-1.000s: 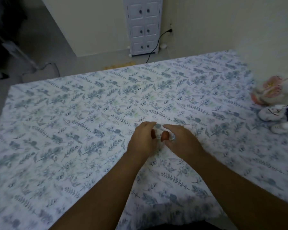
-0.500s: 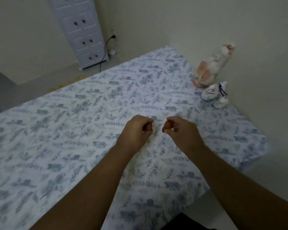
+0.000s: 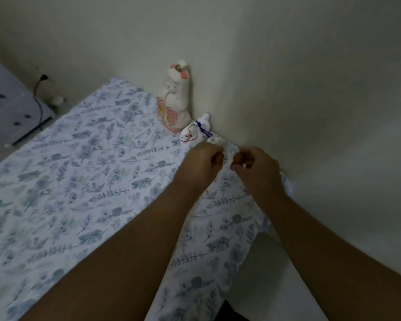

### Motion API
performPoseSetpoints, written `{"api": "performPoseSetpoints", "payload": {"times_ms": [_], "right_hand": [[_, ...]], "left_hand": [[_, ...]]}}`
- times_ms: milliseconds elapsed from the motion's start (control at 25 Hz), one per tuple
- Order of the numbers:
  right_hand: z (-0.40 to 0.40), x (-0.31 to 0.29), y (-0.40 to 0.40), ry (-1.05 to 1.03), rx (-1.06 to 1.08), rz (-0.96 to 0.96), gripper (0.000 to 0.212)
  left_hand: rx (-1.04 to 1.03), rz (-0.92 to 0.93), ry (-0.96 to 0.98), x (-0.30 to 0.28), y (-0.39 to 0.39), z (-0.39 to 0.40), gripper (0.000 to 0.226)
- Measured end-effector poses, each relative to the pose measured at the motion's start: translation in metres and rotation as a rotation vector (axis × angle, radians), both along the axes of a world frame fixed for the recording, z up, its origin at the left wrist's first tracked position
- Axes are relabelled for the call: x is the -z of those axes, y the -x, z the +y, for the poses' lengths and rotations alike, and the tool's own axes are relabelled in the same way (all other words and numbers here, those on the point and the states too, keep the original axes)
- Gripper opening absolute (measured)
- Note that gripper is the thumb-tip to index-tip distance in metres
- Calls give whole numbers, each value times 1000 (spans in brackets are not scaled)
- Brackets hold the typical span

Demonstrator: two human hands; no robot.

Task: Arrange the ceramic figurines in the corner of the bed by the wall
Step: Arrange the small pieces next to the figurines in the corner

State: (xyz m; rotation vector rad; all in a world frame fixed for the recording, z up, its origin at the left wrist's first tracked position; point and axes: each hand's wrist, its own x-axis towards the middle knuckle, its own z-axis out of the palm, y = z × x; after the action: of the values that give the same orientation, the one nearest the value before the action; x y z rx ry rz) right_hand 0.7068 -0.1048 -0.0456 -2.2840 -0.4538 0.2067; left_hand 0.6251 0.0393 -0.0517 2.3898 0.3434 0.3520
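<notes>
A tall white ceramic figurine [image 3: 175,98] with pink flowers leans against the wall at the bed's edge. Just right of its base lies a small white figurine [image 3: 196,133] with a blue cord and red lines. The bed [image 3: 79,170] has a white sheet with a blue leaf print. My left hand [image 3: 202,163] hovers just in front of the small figurine, fingers curled in. My right hand [image 3: 257,167] is beside it near the wall, also curled. I see nothing held in either hand.
The pale wall [image 3: 287,89] runs along the bed's right side. A white drawer cabinet [image 3: 5,107] stands on the floor at far left, with a black cable [image 3: 38,105] plugged into the wall beside it. The bed's near corner ends by my right forearm.
My view has swung right towards the wall. Both hands have moved from the middle of the bed to the spot next to the small figurine, staying curled.
</notes>
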Motion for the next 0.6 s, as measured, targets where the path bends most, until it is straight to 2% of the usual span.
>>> {"api": "performPoseSetpoints", "payload": {"times_ms": [160,280,600], "right_hand": [[6,20,-27,-44,11,7,11],[7,31,-37,-40,9,15,10],[1,41,-45,-72,-9,-9,10]], "left_hand": [[76,1,-82,16,-53,5,14],[143,11,-117,25,-73,8,11],[168,53,-130,40,-83,7,7]]}}
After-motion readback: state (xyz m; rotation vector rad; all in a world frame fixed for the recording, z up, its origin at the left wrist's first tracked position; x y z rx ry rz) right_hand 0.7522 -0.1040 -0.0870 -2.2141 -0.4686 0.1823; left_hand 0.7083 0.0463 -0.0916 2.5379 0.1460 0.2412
